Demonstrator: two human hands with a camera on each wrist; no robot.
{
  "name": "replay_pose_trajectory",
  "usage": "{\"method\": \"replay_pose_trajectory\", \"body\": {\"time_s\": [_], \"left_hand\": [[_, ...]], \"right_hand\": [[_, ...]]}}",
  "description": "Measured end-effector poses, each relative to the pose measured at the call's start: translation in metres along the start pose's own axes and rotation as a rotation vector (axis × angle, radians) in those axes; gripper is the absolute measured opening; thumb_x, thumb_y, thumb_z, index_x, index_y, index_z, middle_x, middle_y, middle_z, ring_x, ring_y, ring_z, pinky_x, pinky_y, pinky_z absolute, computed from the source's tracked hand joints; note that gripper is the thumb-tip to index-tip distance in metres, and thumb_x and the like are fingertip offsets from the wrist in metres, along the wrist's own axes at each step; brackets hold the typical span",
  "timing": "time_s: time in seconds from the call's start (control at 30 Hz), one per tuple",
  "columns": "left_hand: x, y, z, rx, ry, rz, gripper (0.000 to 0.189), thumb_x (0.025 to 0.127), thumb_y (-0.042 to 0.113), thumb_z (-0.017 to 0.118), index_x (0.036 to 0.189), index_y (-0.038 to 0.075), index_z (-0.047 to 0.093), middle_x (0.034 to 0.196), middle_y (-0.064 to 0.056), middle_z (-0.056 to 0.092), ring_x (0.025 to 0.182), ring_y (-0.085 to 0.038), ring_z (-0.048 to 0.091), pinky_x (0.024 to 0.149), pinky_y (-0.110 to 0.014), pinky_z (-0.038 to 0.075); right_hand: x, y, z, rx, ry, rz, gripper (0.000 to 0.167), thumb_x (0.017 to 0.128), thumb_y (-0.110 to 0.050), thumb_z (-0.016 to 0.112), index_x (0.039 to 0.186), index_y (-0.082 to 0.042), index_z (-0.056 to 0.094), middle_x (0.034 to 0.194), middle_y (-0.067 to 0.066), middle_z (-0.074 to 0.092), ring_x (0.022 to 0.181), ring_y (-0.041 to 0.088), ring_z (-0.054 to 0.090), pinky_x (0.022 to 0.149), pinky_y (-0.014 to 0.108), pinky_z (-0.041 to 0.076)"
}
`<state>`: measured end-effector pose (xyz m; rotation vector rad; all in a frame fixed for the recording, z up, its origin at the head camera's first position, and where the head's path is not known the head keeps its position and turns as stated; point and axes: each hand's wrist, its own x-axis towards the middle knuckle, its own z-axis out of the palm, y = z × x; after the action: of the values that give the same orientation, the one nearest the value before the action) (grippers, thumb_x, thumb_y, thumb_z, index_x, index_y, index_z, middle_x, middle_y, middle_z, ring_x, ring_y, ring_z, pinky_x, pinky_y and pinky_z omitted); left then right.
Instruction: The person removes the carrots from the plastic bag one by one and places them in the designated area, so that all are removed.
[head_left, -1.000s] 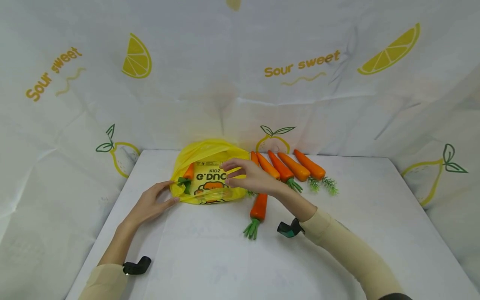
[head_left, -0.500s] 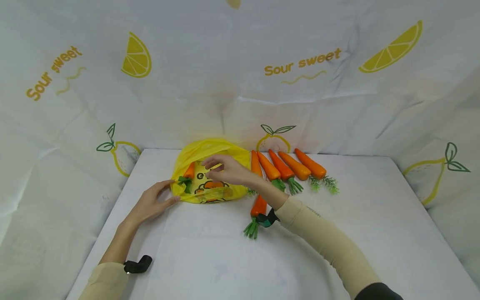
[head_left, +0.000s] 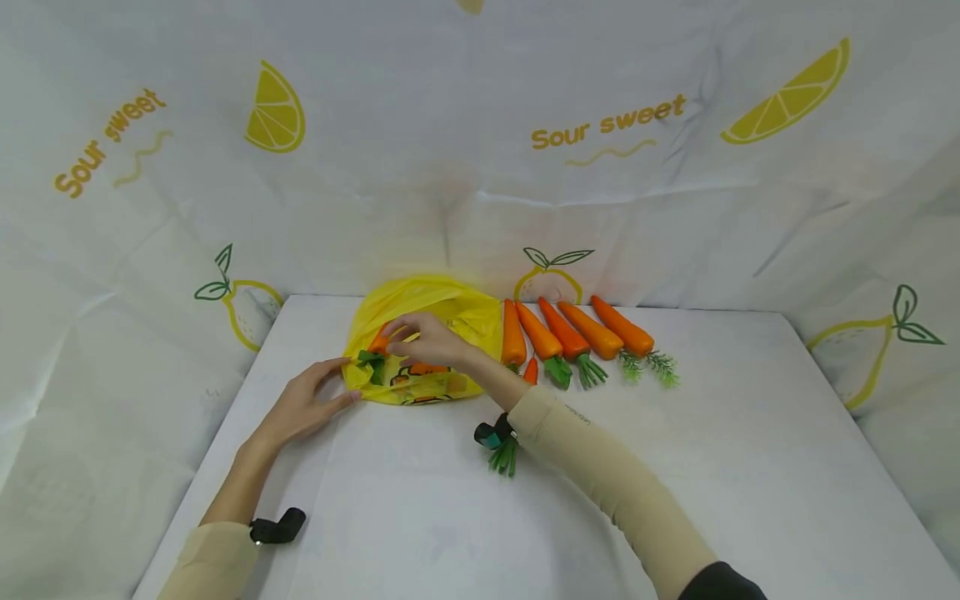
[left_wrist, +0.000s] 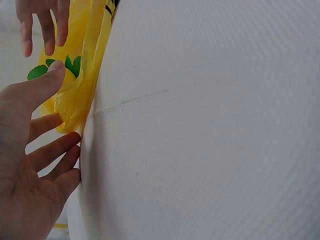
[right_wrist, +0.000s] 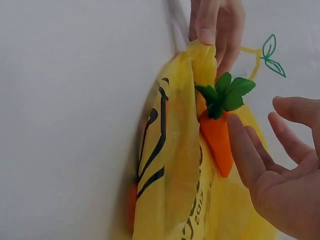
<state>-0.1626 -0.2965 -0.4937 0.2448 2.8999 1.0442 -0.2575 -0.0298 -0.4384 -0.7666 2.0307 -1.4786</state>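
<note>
A yellow plastic bag (head_left: 420,293) lies on the table with its mouth facing me. Inside its left part is a carrot (right_wrist: 218,145) with green leaves. My left hand (head_left: 303,404) holds the bag's left rim between spread thumb and fingers, the bunched film showing at the thumb (right_wrist: 206,36). My right hand (head_left: 431,340) reaches into the mouth, fingers extended beside that carrot; nothing is gripped. Whether a fingertip touches the carrot I cannot tell. Printed lettering and an orange drawing mark the bag's inner face.
Several orange carrots (head_left: 572,327) lie in a row right of the bag against the back wall. One more carrot (head_left: 504,457) lies in front of them, mostly covered by my right forearm and its wrist camera (head_left: 491,433). White cloth printed with lemons surrounds the white table (head_left: 675,467).
My right hand has moved left across the bag mouth, from its right side to the carrot inside. The left hand keeps its place on the bag rim.
</note>
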Motion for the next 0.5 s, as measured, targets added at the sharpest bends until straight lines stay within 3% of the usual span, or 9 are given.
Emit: {"method": "replay_pose_trajectory", "body": {"time_s": [0.3,0.5], "left_hand": [[0.0,0.0,0.0,-0.004,-0.001,-0.003,0.071,0.101,0.036,0.077,0.156,-0.001,0.053,0.161,-0.031,0.053,0.153,-0.053,0.045,0.128,-0.07,0.035],[0.0,-0.001,0.0,-0.003,-0.003,-0.001,0.071,0.102,0.037,0.076,0.157,-0.001,0.052,0.161,-0.031,0.052,0.153,-0.053,0.045,0.128,-0.07,0.036]], "right_hand": [[0.016,0.01,0.013,0.01,0.039,0.039,0.032,0.108,-0.007,0.065,0.138,0.002,0.068,0.143,0.023,0.064,0.125,0.041,0.072,0.099,0.05,0.067],[0.022,0.013,0.017,-0.105,0.031,0.028,0.031,0.108,-0.009,0.064,0.138,-0.004,0.07,0.145,0.017,0.068,0.115,0.032,0.075,0.088,0.026,0.066]]}}
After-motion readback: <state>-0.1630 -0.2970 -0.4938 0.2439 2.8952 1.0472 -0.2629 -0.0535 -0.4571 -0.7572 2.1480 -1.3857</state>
